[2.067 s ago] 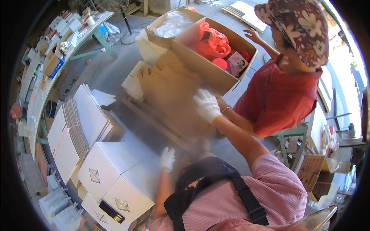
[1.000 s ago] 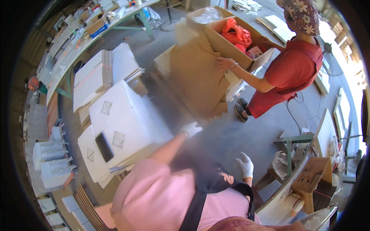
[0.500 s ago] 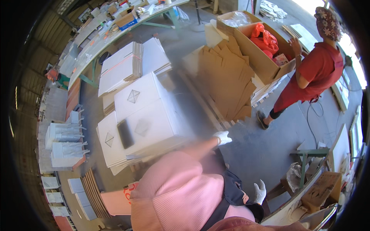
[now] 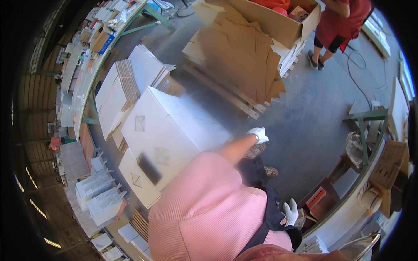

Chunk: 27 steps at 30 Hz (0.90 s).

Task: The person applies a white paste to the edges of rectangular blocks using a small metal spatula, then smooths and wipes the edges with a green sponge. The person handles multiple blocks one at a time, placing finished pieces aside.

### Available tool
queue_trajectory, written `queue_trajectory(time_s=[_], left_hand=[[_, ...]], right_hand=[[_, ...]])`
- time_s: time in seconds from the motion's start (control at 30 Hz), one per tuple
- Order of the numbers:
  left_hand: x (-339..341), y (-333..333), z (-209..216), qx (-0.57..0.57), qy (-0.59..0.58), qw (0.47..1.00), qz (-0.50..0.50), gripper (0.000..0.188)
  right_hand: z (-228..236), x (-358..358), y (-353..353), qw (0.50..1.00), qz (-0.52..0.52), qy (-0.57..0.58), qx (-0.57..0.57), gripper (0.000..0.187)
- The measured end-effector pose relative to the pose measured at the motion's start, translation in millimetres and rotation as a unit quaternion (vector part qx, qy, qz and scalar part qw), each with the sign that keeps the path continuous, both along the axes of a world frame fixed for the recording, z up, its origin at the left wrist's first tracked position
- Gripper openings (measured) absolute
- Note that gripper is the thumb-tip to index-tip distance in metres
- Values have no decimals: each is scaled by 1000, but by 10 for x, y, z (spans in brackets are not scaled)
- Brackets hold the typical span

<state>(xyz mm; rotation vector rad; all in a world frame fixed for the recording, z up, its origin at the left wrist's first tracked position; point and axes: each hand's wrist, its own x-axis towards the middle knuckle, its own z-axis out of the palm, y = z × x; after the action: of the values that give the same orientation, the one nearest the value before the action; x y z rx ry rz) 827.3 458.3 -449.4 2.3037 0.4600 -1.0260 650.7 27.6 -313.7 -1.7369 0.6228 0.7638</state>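
My left hand (image 4: 257,134), in a white glove, reaches out at the end of a bare forearm and holds nothing. It hovers just right of the near corner of a stack of closed white cartons (image 4: 165,130). My right hand (image 4: 291,212), also gloved, hangs by my dark apron with its fingers apart and empty. My pink shirt fills the lower middle of the view. Flat brown cardboard sheets (image 4: 244,56) lie on a wooden pallet (image 4: 226,93) further ahead.
Bundles of flattened white cartons (image 4: 126,82) lie left of the closed ones. A big open brown box (image 4: 278,24) stands beyond the sheets, with another person in red (image 4: 339,21) beside it. A long cluttered table (image 4: 87,65) runs along the left. A green-framed workbench (image 4: 365,126) stands at the right.
The view has swung left and down, away from the person in red. My left arm has stretched out toward the white cartons, and my right hand has dropped to my side.
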Motion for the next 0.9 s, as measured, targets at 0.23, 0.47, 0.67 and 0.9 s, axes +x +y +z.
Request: queue_trajectory(time_s=[0.23, 0.47, 0.67, 0.9], left_hand=[[97, -75, 427, -21, 36, 999, -23, 80], [-257, -421, 472, -11, -46, 992, -113, 87], [-417, -1414, 837, -268, 9, 961, -60, 79], [-1057, -2981, 1996, -289, 61, 866, -402, 68]], right_hand=[[108, -432, 74, 991, 29, -34, -125, 57], [889, -854, 16, 966, -48, -167, -189, 52], [1452, -1869, -70, 949, -135, -154, -238, 52], [1631, -3075, 62, 902, -371, -171, -139, 53]])
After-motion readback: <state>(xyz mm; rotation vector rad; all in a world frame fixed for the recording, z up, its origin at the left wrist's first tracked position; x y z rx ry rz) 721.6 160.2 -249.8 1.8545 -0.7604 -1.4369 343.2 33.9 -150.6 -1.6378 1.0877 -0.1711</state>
